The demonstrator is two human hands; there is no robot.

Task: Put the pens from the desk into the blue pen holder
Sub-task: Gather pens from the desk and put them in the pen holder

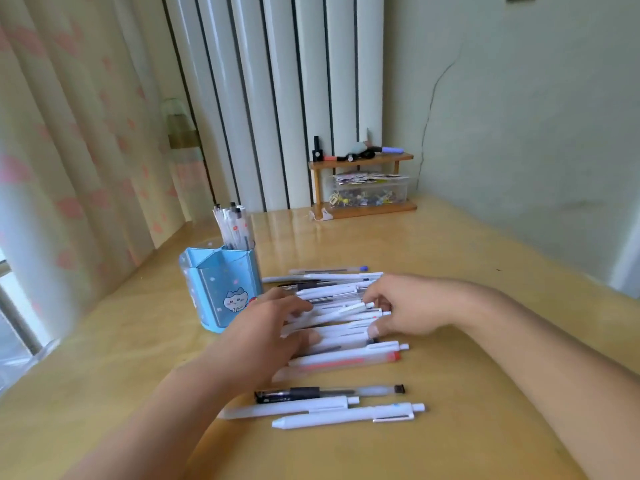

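Observation:
Several pens, mostly white (pixel 343 362), lie side by side in a loose row on the wooden desk (pixel 450 271). The blue pen holder (pixel 221 289) with a cat picture stands just left of the row; several pens (pixel 232 226) stand in its back compartment. My left hand (pixel 266 334) rests on the left ends of the middle pens, fingers curled over them. My right hand (pixel 405 306) is at their right ends, fingers pinching around a white pen (pixel 353 308) that is tilted up slightly. Three pens (pixel 346 408) lie apart nearest me.
A small wooden shelf (pixel 362 183) with a clear box of small items and markers on top stands at the back against the radiator (pixel 277 98). A curtain (pixel 69 150) hangs along the desk's left edge. The wall is on the right.

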